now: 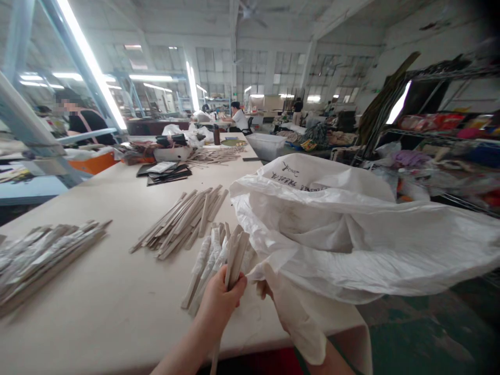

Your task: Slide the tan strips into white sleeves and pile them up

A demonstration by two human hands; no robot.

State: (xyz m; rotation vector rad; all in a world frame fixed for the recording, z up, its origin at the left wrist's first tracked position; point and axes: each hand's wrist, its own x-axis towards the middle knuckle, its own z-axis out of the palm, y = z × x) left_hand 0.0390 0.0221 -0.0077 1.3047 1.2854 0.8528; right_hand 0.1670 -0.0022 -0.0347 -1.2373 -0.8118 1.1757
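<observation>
My left hand [224, 294] is closed round a bundle of flat beige strips [235, 252], which stand up out of the fist near the front of the table. Just to its right is my right hand [264, 288], its visible fingertips curled; a pale, cloth-like piece [295, 317] covers its back and wrist, and what it grips is hidden. Beside the left hand lie several strips wrapped in white [209, 260]. Farther back is a loose pile of beige strips [183, 221]. The open mouth of a large white sack [371, 255] reaches close to my right hand.
A stack of wrapped strips [50, 255] lies at the left on the table [128, 307]. Dark flat pieces [164, 173], a bottle [216, 134] and bagged items stand farther back. Loaded shelves [441, 125] are at the right. Other people sit or stand in the background.
</observation>
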